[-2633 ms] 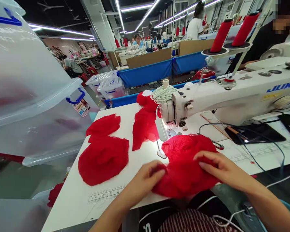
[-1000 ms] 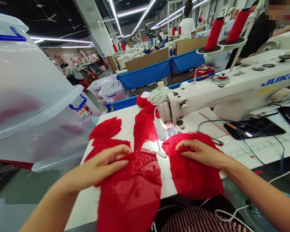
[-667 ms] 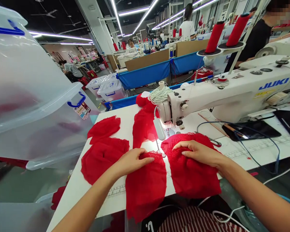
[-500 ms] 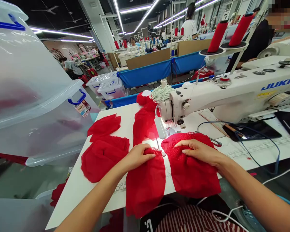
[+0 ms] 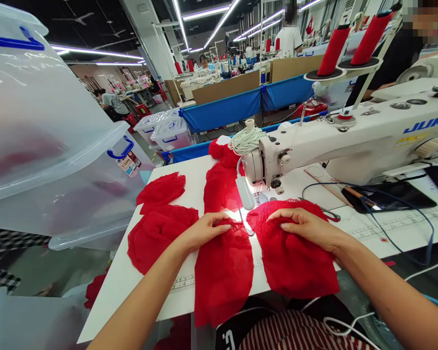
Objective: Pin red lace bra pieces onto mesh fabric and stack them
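Observation:
My left hand (image 5: 206, 231) has its thumb and fingers closed on the lace-trimmed upper edge of a red fabric piece (image 5: 224, 277), which hangs over the table's front edge. To the right, my right hand (image 5: 306, 226) pinches a second red fabric piece (image 5: 299, 267) with lace along its top. A narrow strip of white table shows between the two pieces. Just behind them stands the white sewing machine (image 5: 314, 141), its lamp lit beside the needle area. More red fabric (image 5: 222, 189) lies left of the machine head. The fingertips are partly hidden in the cloth.
Two loose red pieces (image 5: 162, 233) lie at the table's left. Stacked clear plastic bins (image 5: 69, 165) rise beyond that side. A tablet-like black device (image 5: 394, 197), a cable and scissors handles (image 5: 330, 215) lie at right. Red thread cones (image 5: 334, 51) stand above the machine. Other people sit and stand behind.
The whole view has shifted slightly, moving the scene a little to the right. Both hands keep their hold on the fabric with barely any movement. Black-and-white checked cloth now shows at the left edge.

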{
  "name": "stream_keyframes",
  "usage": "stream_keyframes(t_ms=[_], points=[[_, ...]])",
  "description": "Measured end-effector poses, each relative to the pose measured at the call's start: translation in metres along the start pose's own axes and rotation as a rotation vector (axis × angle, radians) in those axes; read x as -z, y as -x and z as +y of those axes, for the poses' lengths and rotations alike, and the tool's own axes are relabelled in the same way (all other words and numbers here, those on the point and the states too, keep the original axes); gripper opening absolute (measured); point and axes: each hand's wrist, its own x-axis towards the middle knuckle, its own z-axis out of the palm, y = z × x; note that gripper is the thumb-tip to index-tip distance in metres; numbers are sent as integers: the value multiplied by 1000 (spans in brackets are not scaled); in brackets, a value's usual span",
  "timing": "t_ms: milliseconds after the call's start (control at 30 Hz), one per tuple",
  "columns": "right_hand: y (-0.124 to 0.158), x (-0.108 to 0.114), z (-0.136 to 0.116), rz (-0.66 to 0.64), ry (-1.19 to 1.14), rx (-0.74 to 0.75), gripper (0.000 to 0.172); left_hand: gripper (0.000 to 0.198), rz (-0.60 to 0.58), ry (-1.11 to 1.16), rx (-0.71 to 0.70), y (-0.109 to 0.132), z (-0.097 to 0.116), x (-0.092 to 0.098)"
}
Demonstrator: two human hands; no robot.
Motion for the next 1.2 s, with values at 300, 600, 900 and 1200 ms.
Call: stream_keyframes(t_ms=[300, 600, 900, 1200], points=[[-3, -1, -9, -9, 40, 50, 26, 23, 38, -107, -113, -7, 0, -4], [-12, 0, -6, -80, -38, 13, 31, 26, -35, 71, -78, -11, 6, -9], [-16, 2, -2, -134, -13, 85, 38, 25, -100, 146, -29, -11, 13, -13], [-15, -4, -8, -129, -57, 54, 19, 28, -138, 132, -61, -16, 17, -18]])
